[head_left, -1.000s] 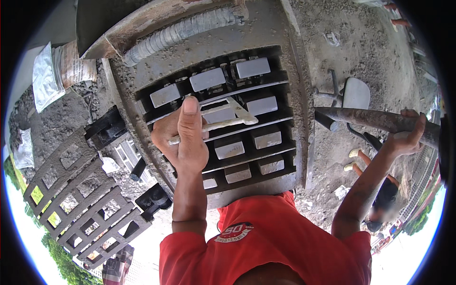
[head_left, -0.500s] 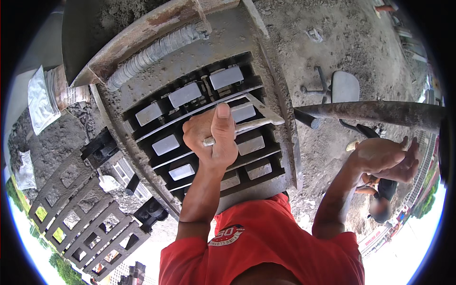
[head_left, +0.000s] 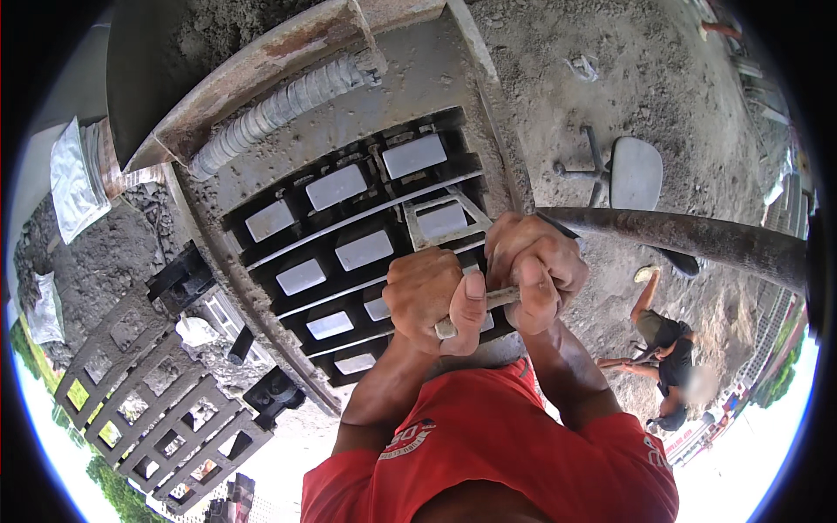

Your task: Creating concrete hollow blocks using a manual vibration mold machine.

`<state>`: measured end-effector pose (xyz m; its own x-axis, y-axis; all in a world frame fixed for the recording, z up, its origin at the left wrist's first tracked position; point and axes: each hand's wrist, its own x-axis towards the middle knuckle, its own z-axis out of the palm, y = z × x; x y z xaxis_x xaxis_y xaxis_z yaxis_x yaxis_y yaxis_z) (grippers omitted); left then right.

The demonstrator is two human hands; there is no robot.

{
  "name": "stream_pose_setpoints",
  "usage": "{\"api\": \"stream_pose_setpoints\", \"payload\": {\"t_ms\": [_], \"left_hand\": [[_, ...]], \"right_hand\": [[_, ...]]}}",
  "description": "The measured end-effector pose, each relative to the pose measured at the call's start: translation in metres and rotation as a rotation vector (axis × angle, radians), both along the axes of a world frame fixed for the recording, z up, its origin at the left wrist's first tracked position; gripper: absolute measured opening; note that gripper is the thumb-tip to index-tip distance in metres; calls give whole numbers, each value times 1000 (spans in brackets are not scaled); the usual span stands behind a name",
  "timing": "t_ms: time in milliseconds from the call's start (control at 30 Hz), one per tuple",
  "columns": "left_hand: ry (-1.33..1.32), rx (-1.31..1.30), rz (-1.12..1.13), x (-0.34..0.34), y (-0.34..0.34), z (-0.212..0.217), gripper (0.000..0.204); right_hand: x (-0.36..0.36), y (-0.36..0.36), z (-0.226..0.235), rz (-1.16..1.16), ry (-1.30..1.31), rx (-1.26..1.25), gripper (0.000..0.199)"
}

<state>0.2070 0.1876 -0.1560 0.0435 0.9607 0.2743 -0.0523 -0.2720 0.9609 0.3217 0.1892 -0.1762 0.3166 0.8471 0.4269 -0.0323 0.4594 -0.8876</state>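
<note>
A: Head view: both hands on the metal handle (head_left: 499,298) of the block mould (head_left: 357,253). Left hand (head_left: 429,299) fisted round the near end, right hand (head_left: 534,272) clamped just beside it, knuckles touching.

B: Where's the handle vs the mould?

A: Over the near-right cells, tied to the light frame (head_left: 440,218) lying across the grey blocks (head_left: 364,249). Long rusty bar (head_left: 689,240) runs off to the right, behind the right hand.

B: Risks?

A: Judgement only: grip is bunched at one end, so an uneven pull could cock the frame and chip block edges. Gritty steel, so hands could slip. Another person (head_left: 667,349) crouches near the bar's sweep (lower right), cld get clipped if it swings.

B: Stacked pallets (head_left: 157,401)?

A: Lower left, well apart. No issue.
</note>
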Motion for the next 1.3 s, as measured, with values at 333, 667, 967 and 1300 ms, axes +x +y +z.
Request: {"api": "stream_pose_setpoints", "payload": {"t_ms": [333,667,967,1300], "left_hand": [[146,-62,3,11,39,-43,33],[102,-65,21,-5,25,-39,30],[58,-102,56,20,22,-50,35],[80,-345,-37,-35,32,-22,29]], "right_hand": [[5,28,-18,-2,-11,-618,35],[5,7,-23,140,-249,-411,37],[23,9,-46,-99,-621,-204,32],[-24,24,-18,189,-156,-459,35]]}}
